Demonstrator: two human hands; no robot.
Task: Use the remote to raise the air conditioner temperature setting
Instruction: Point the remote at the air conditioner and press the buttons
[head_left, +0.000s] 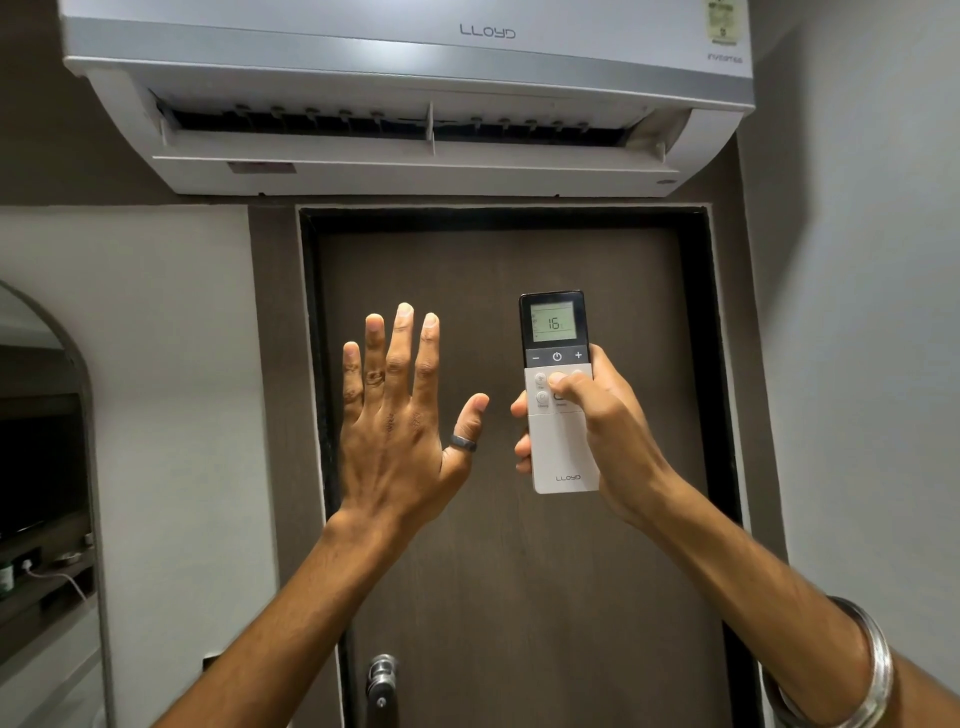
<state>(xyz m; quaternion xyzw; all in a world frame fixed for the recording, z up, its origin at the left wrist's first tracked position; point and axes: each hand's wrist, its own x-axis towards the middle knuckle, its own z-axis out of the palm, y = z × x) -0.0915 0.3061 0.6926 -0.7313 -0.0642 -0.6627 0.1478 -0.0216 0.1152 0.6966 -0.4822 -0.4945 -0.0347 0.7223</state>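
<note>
A white wall air conditioner (415, 67) hangs above the door with its louvre flap open. My right hand (597, 431) grips a slim white-and-black remote (561, 462) upright, pointed up at the unit. The remote's lit screen (554, 323) reads 16. Below the screen sit a minus, a power and a plus button, and my thumb rests on the white buttons under that row. My left hand (400, 415) is raised beside the remote, palm away, fingers spread, holding nothing. It wears a dark ring on the thumb.
A dark brown door (498, 270) with a black frame fills the middle, its metal handle (382, 680) low down. An arched mirror (47, 467) stands at the left, reflecting shelves and a cable. Grey wall runs along the right. A metal bangle (862, 670) circles my right wrist.
</note>
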